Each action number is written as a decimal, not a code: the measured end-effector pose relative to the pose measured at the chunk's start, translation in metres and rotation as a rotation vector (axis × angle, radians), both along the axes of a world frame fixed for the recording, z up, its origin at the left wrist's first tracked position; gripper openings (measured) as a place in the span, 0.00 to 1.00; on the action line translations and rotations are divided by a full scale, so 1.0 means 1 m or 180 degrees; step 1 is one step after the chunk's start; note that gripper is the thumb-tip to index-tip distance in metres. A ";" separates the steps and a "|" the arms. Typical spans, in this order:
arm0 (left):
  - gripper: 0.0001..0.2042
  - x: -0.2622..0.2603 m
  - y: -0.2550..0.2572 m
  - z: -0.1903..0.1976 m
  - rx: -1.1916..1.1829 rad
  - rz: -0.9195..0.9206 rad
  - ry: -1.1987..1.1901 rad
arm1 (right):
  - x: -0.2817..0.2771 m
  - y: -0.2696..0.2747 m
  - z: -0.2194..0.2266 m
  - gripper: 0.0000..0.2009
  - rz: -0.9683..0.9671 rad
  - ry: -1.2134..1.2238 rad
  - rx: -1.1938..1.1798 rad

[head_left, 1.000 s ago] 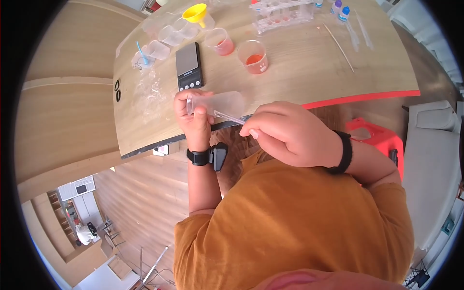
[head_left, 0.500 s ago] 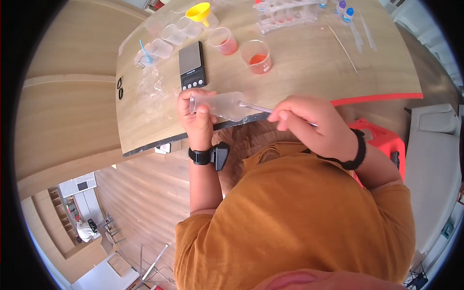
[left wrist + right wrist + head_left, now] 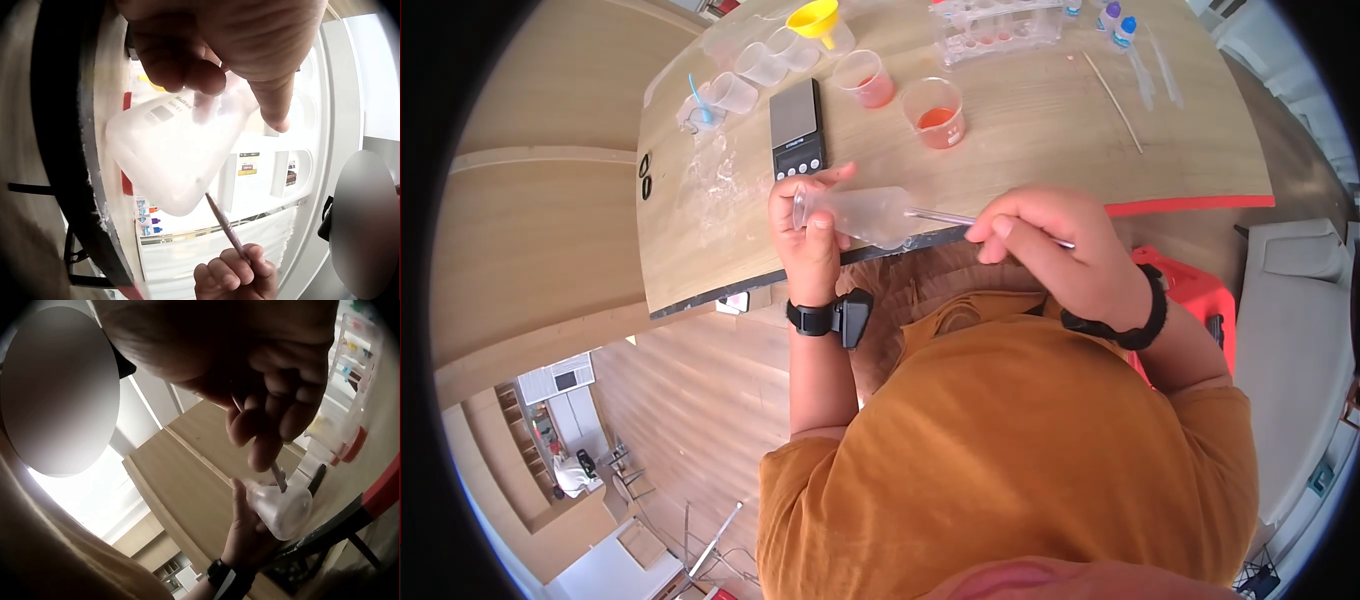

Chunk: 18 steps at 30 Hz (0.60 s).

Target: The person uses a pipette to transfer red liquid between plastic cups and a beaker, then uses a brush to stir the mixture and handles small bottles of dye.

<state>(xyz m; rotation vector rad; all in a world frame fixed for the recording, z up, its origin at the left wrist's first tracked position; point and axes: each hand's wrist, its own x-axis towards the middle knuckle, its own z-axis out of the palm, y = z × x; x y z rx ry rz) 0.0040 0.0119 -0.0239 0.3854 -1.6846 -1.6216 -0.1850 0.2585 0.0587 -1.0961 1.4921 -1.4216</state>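
My left hand point(image 3: 805, 235) grips a frosted plastic conical flask point(image 3: 870, 215) by its neck, thumb on one side and fingers on the other. The flask lies on its side in the air by the table's front edge, its mouth to the left and its wide base to the right. My right hand point(image 3: 1055, 245) pinches a slim, shiny stick point(image 3: 945, 216) with a narrow tip. That tip is right at the flask's base edge. In the left wrist view, small printed marks show on the flask wall point(image 3: 169, 140); the stick point(image 3: 225, 225) points up to its base.
Behind the hands stand a black digital scale point(image 3: 798, 125) and two cups of red liquid point(image 3: 940, 125) point(image 3: 872, 90). Farther back are clear cups point(image 3: 760, 65), a yellow funnel point(image 3: 812, 18) and a test tube rack point(image 3: 1000, 28). Dropper bottles point(image 3: 1124, 32) and a wooden stick point(image 3: 1113, 100) lie right.
My right hand has moved right, taking the stick's tip from the flask's side to its base. My left hand stays on the neck, one finger now straighter.
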 end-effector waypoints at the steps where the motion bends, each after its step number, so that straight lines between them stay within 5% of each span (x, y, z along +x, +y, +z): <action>1: 0.28 -0.001 0.000 -0.001 0.0005 -0.0014 0.0012 | 0.003 -0.003 0.001 0.10 0.0020 0.0127 -0.0132; 11: 0.29 0.004 0.001 0.000 0.0330 -0.0111 0.0034 | 0.010 -0.004 -0.008 0.06 0.0026 0.1230 -0.0766; 14: 0.31 0.001 0.002 0.001 0.0256 -0.0061 0.0119 | 0.004 0.006 0.001 0.06 -0.0080 0.1104 -0.0072; 18: 0.35 0.002 0.003 0.000 0.0137 -0.0117 0.0055 | 0.009 -0.004 0.006 0.09 0.0105 0.0735 -0.0429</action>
